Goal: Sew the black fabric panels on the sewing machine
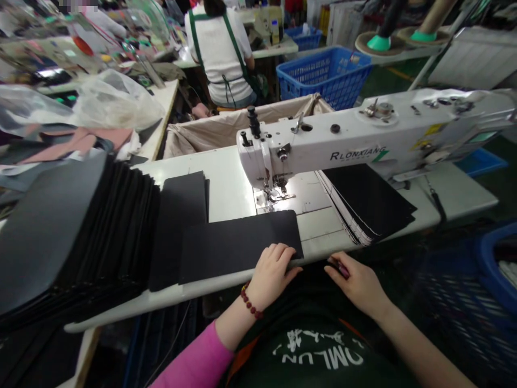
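Note:
A black rectangular panel [242, 240] lies flat at the table's front edge, just before the sewing machine's needle area [278, 196]. My left hand [274, 269] rests on its right front corner, fingers slightly bent on the surface and thumb apart, hanging past the edge. Over my lap, just off the table edge, my right hand [359, 280] is closed around a small purple-handled tool [343, 269]; its kind is mostly hidden by the fingers. More black panels [181, 199] lie partly beneath the first one, to its left. Neither hand touches the machine.
At far left stands a tall stack of black panels [52, 215]. Right of the needle, stitched black pieces [367, 199] lie piled under the machine arm [323, 140]. Behind the table are a cloth-lined bin [194, 134], a blue basket [323, 75] and a seated person [224, 54].

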Available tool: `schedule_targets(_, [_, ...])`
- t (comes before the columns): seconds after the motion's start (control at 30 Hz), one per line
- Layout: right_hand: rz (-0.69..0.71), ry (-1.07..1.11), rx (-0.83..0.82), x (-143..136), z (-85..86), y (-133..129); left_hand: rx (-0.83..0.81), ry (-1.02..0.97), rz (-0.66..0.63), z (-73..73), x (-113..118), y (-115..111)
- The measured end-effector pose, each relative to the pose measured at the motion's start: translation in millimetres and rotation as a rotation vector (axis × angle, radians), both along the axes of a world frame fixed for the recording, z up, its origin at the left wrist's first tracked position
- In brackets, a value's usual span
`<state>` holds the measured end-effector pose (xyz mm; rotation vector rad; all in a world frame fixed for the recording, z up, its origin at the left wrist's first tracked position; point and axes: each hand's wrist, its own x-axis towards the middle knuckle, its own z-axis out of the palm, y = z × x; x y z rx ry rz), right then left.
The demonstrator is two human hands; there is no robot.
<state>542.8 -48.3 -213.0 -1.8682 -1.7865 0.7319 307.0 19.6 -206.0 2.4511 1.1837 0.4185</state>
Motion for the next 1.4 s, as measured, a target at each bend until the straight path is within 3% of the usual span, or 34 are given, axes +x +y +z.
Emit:
schedule_targets(0.13, [0.111, -0.090, -0.054, -14.9, 0.2, -7.2, 0.017, -0.062, 0.051, -10.4, 4.7, -3.0])
schedule_targets(0.37, [0.256, -0.255, 0.011, -34.8, 8.2, 14.9, -0.097, -0.218, 0.110, -7.4, 1.3, -6.8])
schedule_targets(0.57, [0.360, -0.410, 0.037, -34.2, 13.1, 33.6, -0.129, -0.256, 0.127, -5.2, 1.4, -8.3])
schedule_targets(1.2, [0.574, -0.360, 0.009, -18.9, 20.7, 60.0, -0.173, -0.278, 0.136, -3.4, 3.6, -8.4])
schedule_targets(1.27, [0.555, -0.294, 0.007, -14.5, 20.2, 60.4, -0.177, -0.291, 0.097, -1.4, -0.6, -7.8])
schedule_targets(1.4, [0.360, -0.184, 0.018, -8.3, 15.9, 56.4, -0.127, -0.306, -0.156, 2.3, -24.0, -8.5])
